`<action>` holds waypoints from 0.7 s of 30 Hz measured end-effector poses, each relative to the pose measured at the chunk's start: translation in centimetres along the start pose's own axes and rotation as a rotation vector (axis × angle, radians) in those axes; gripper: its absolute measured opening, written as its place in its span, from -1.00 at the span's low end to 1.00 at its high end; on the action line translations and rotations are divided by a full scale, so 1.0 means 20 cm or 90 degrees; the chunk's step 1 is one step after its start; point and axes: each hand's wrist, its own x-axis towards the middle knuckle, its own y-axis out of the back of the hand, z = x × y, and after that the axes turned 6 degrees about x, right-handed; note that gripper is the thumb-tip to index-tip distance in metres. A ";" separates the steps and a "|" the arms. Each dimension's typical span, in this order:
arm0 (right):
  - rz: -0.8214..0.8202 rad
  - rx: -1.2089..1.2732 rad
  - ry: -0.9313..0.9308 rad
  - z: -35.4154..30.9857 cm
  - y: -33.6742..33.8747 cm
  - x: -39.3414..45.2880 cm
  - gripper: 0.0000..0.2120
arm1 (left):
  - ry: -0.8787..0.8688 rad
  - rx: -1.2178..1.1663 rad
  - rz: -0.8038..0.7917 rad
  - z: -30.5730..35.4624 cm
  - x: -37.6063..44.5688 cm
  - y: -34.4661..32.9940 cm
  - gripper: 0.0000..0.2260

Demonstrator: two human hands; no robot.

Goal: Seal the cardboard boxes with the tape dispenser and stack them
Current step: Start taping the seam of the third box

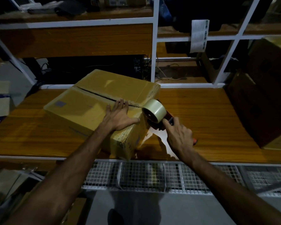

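Your right hand is wrapped round the tape dispenser at the near end of the box on the bench, left hand flat on the flaps, so the open seam runs away up-left from your grip.

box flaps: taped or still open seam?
Untaped. The box has its flaps down, but a dark bare seam runs across the top; the dispenser sits at its near end.

I'm on one wide head view, looking forward and down, close over the tabletop, shelves straight ahead.
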 end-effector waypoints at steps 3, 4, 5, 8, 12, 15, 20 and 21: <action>0.007 -0.001 -0.019 -0.02 -0.01 0.01 -0.45 | -0.001 -0.001 -0.002 -0.01 0.00 -0.01 0.18; 0.011 -0.001 -0.026 -0.02 -0.01 0.01 -0.45 | -0.001 -0.001 -0.004 -0.01 0.01 -0.01 0.18; 0.013 -0.003 -0.030 -0.02 -0.01 0.02 -0.46 | -0.002 0.001 -0.005 -0.01 0.01 -0.01 0.18; 0.011 -0.012 -0.033 -0.02 -0.01 0.04 -0.50 | -0.005 0.003 -0.003 -0.01 0.00 -0.01 0.17; 0.014 -0.017 -0.034 -0.02 0.00 0.06 -0.54 | -0.009 -0.006 -0.009 0.00 -0.01 0.00 0.18; 0.020 -0.003 -0.041 -0.03 -0.02 0.05 -0.57 | -0.012 0.001 -0.009 0.00 -0.01 0.01 0.17; 0.006 0.026 -0.099 0.03 -0.06 0.06 -0.70 | -0.017 0.012 -0.004 -0.02 -0.02 -0.01 0.16; 0.002 0.021 -0.125 0.08 -0.08 0.05 -0.70 | -0.018 0.015 -0.005 -0.02 -0.02 -0.01 0.17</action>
